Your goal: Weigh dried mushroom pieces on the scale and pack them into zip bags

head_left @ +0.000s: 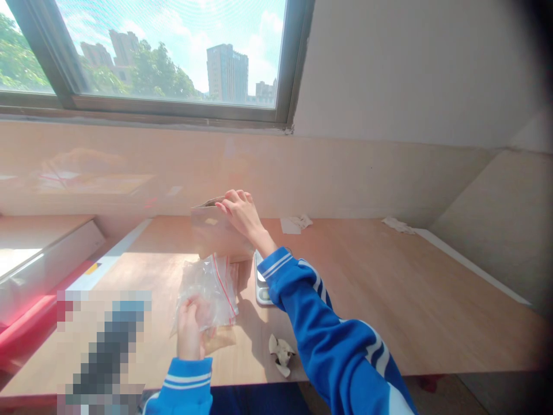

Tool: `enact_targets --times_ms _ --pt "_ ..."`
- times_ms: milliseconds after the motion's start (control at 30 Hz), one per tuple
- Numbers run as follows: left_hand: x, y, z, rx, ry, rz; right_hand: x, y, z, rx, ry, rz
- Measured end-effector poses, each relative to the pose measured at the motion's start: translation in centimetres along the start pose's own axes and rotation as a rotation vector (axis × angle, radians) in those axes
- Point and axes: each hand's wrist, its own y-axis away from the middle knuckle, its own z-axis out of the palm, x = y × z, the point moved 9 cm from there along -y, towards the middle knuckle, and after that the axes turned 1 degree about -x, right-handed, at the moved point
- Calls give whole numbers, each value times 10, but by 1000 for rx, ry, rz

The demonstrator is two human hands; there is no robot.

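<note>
My right hand [242, 214] is closed on the top edge of a brown paper bag [218, 233], which stands upright with its mouth partly showing. Lower and to the left, my left hand [192, 317] pinches a clear zip-lock plastic bag [222, 288] with a red seal line. The plastic bag is just in front of the paper bag; I cannot tell whether anything is in it. Partly hidden behind my right sleeve is a small white and grey scale [262, 295]. A crumpled off-white scrap with dark spots [281, 354] lies near the front edge.
The wooden table [389, 288] runs to the tiled wall below a window [173, 57]. Crumpled white paper [297, 223] and another white scrap [397, 225] lie along the back. At left are a pixelated patch [106, 346] and a red surface [34, 323].
</note>
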Motion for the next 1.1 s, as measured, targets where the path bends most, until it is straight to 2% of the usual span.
enact_targets --times_ms 67,133,200,233,267,300,367,400,467,500,600,667,767,833,1000,1067,1100 --pt "4 1 0 -3 14 42 -2 12 -11 77 -1 33" --pt "4 1 0 1 28 51 1 32 -30 133 -67 135" --pt "4 1 -1 10 41 46 4 61 -45 89 -229 236" --pt "4 1 -1 11 45 43 1 79 -46 -16 -357 257" --pt "3 1 -1 13 47 40 -6 101 -42 -177 -477 267" --pt "3 1 -1 11 47 39 -16 129 -34 -396 -558 260" --pt "1 0 -2 4 49 36 -34 193 -21 -787 -558 246" --pt "1 0 -1 -5 50 39 -35 223 -18 -897 -498 296" --pt "0 -2 -1 -22 55 47 -32 271 -12 -1000 -444 434" --pt "0 -3 -1 -32 58 56 -31 285 -11 -1001 -425 474" --pt "0 -4 0 -48 73 80 -29 305 -7 -982 -398 539" --pt "1 -5 0 -50 71 89 -28 298 -9 -953 -419 526" --pt "-1 -4 1 -48 33 79 -24 254 -25 -783 -462 430" --pt "-2 -3 1 -44 18 64 -17 207 -43 -568 -525 376" --pt "-1 -4 2 -62 60 76 3 78 -94 190 -614 186" --pt "-2 -6 1 -64 60 73 7 37 -93 362 -578 135" --pt "-2 -6 1 -64 57 72 8 18 -87 392 -571 118"
